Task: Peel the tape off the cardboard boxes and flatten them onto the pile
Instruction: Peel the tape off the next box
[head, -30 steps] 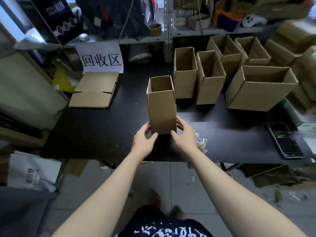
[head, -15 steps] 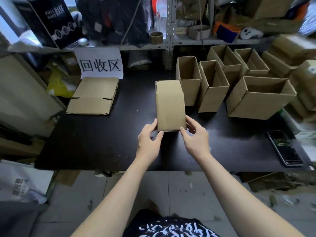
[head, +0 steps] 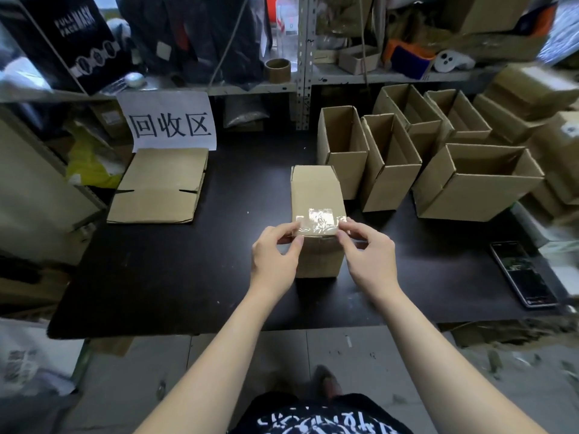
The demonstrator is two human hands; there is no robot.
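Observation:
A small brown cardboard box [head: 316, 191] lies tipped over in the middle of the black table [head: 188, 270], its taped end turned toward me. Clear shiny tape [head: 319, 219] crosses that end near its upper edge. My left hand [head: 275, 258] pinches the box's left edge at the tape. My right hand [head: 368, 255] pinches the right edge at the tape's other end. A pile of flattened cardboard [head: 159, 186] lies at the table's back left, under a white paper sign [head: 170, 120].
Several open upright cardboard boxes [head: 388, 164] stand at the back right, a wider one [head: 476, 183] in front of them. A black phone [head: 523, 274] lies near the right edge. Cluttered metal shelves [head: 302, 79] rise behind the table. Tiled floor lies below me.
The box has tipped from upright onto its side and turned so its taped end faces me. Both hands moved from its base up to the tape's two ends.

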